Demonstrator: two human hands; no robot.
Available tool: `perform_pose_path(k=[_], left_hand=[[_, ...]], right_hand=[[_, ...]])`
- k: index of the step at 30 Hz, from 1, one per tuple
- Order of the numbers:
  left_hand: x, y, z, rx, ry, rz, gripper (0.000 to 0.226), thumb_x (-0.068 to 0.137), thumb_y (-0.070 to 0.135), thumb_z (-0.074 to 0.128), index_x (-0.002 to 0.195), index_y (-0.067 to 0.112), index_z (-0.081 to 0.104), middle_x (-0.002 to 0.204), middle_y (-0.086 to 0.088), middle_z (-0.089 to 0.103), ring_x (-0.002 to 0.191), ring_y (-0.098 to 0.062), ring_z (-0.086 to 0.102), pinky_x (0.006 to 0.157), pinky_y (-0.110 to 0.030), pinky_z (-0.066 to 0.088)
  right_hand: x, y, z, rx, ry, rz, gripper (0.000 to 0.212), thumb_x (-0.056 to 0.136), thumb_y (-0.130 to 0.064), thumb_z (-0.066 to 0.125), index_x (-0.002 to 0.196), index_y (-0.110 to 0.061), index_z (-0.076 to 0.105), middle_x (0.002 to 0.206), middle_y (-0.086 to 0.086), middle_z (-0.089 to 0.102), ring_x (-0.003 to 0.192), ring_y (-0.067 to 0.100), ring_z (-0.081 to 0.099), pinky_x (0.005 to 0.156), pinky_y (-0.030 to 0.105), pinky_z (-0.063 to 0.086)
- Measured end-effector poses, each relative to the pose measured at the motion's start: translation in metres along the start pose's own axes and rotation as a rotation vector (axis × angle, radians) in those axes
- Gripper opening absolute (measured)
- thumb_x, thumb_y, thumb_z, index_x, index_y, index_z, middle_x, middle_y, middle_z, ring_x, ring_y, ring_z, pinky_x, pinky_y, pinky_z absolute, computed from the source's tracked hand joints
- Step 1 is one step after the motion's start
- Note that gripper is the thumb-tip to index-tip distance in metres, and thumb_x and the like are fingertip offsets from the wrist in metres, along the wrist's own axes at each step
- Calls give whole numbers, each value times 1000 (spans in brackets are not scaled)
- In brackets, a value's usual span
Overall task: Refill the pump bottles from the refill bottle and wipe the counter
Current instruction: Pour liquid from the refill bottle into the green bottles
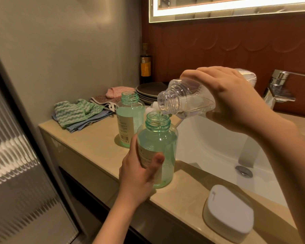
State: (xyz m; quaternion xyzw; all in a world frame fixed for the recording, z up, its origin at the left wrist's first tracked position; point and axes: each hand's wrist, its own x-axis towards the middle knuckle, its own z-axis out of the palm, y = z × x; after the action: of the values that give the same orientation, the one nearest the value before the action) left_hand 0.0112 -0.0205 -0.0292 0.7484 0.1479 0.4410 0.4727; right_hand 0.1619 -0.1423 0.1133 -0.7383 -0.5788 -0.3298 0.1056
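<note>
Our left fingers (158,160) curled round the green bottle (158,143) on the beige table (95,138). Above them our right fingers (201,74) gripped the tilted refill bottle (183,99), mouth at its neck. Beyond stood a second bottle (128,118) and cloths (72,113); rightward, the sink (209,138).

Stacked dark plates (149,88) beside a dark bottle (145,67) (back corner); faucet (280,85).
</note>
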Motion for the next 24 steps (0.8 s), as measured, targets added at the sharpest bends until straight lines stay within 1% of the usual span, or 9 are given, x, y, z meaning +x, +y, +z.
perform_pose_path(k=[3, 9, 13, 18, 22, 24], left_hand=[[0, -1, 0, 1, 4, 0, 81, 54, 96, 37, 115, 43, 45, 105, 26, 63, 98, -1, 61, 85, -36, 50], [0, 0, 0, -1, -2, 8, 78, 55, 95, 37, 113, 44, 45, 105, 31, 61, 97, 5, 59, 84, -31, 49], [0, -1, 0, 4, -6, 8, 82, 55, 96, 36, 116, 42, 45, 107, 28, 61, 98, 2, 60, 85, -34, 50], [0, -2, -1, 3, -2, 9, 81, 55, 95, 37, 118, 44, 43, 107, 28, 61, 99, -1, 61, 85, -34, 50], [0, -1, -1, -2, -8, 11, 80, 56, 95, 36, 116, 44, 44, 108, 29, 60, 99, 4, 59, 85, -32, 49], [0, -1, -1, 0, -6, 11, 80, 55, 96, 36, 115, 44, 44, 108, 30, 60, 98, 4, 59, 85, -32, 49]], right_hand=[[0, 0, 0, -5, -1, 1, 85, 63, 3, 78, 137, -19, 42, 124, 10, 58, 114, 34, 52, 97, 43, 37], [0, 0, -1, -1, 5, 3, 84, 64, 3, 78, 137, -19, 43, 124, 11, 58, 113, 34, 52, 97, 42, 37], [0, 0, 0, -3, 0, -2, 84, 65, 3, 78, 137, -19, 42, 124, 10, 58, 114, 34, 52, 97, 43, 37], [0, 0, 0, -5, 7, -2, 84, 64, 3, 78, 137, -19, 43, 124, 11, 58, 114, 34, 52, 97, 43, 37], [0, 0, 0, -4, 6, -5, 84, 64, 2, 79, 137, -18, 43, 123, 11, 58, 113, 34, 53, 97, 43, 37], [1, 0, 0, -2, 8, -5, 83, 64, 2, 79, 137, -18, 44, 123, 12, 58, 113, 35, 53, 97, 43, 37]])
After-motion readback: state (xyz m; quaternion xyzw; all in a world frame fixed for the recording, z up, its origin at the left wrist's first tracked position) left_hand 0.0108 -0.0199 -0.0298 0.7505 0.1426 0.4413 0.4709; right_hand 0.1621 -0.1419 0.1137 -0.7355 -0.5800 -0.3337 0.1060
